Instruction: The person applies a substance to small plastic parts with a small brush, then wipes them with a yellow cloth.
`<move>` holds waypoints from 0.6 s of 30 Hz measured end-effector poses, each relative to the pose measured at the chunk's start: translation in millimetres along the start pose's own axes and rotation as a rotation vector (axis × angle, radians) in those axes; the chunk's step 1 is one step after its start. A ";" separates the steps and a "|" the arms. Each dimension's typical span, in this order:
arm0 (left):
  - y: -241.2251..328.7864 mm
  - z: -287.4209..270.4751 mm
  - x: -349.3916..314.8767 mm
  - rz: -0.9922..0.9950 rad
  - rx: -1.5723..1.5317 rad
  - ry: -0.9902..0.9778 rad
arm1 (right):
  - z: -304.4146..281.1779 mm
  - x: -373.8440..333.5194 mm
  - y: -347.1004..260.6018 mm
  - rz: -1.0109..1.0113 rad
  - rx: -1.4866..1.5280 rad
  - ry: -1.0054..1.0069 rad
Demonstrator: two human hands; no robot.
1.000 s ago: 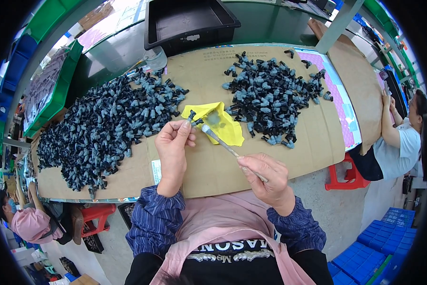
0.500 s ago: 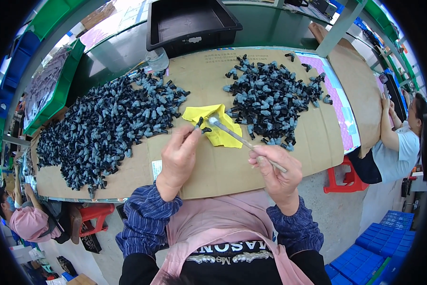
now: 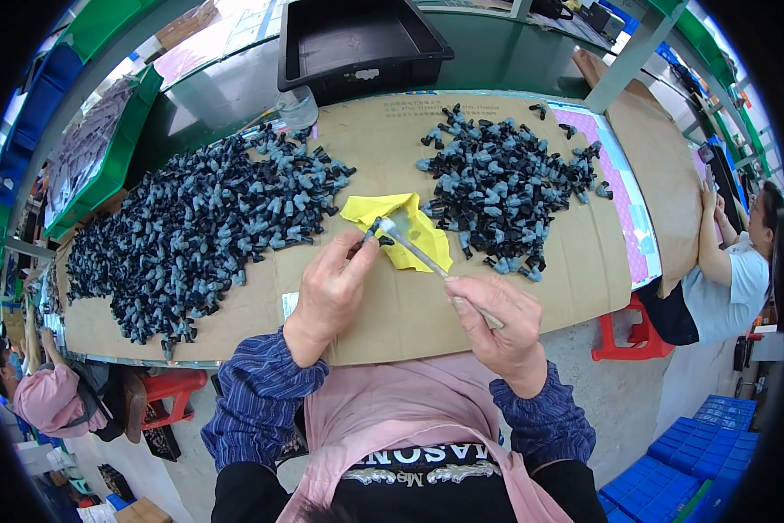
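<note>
My left hand [image 3: 324,286] pinches a small black-and-grey moulded piece [image 3: 373,232], shaped like a toy figure's legs, mostly covered by the fingertips. My right hand [image 3: 502,324] grips a thin grey stick-like brush [image 3: 420,254] by its handle. The brush's pale tip meets the piece, or very nearly so. Just under both lies a creased yellow sheet [image 3: 434,250] with a wet-looking patch. Left of it spreads a large heap of similar pieces [image 3: 204,218]; to the right is a smaller heap [image 3: 496,187].
Flattened cardboard [image 3: 392,327] covers the table. At the back stand a clear plastic cup [image 3: 297,109] and a black tray [image 3: 361,74]. A green bin [image 3: 104,161] sits at far left. One co-worker [image 3: 727,279] is at right, another [image 3: 61,397] at left.
My right hand has shifted left, bringing the brush tip from the yellow sheet to the piece in my left hand. The left hand has moved slightly right and still holds its piece.
</note>
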State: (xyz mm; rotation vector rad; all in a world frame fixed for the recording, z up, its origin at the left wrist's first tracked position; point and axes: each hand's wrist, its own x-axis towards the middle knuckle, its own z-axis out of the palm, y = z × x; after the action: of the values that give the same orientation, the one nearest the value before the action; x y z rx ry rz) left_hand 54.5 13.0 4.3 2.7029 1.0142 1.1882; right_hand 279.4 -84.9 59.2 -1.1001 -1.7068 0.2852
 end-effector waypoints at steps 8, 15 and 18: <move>-3.7 -1.1 4.7 -0.080 -0.033 0.050 | -1.7 -2.1 -1.1 -0.074 -0.050 -0.070; -2.7 0.3 5.4 -0.111 -0.062 0.086 | -12.0 -5.9 -0.3 -0.027 -0.049 -0.005; -3.1 2.0 3.3 -0.102 -0.078 0.074 | -13.4 -10.4 6.9 0.060 0.007 0.073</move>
State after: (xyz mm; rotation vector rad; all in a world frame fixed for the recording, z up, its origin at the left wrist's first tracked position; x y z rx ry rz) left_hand 55.7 17.7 4.2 2.5340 1.0760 1.2900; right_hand 294.7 -93.2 54.0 -1.1445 -1.6092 0.2858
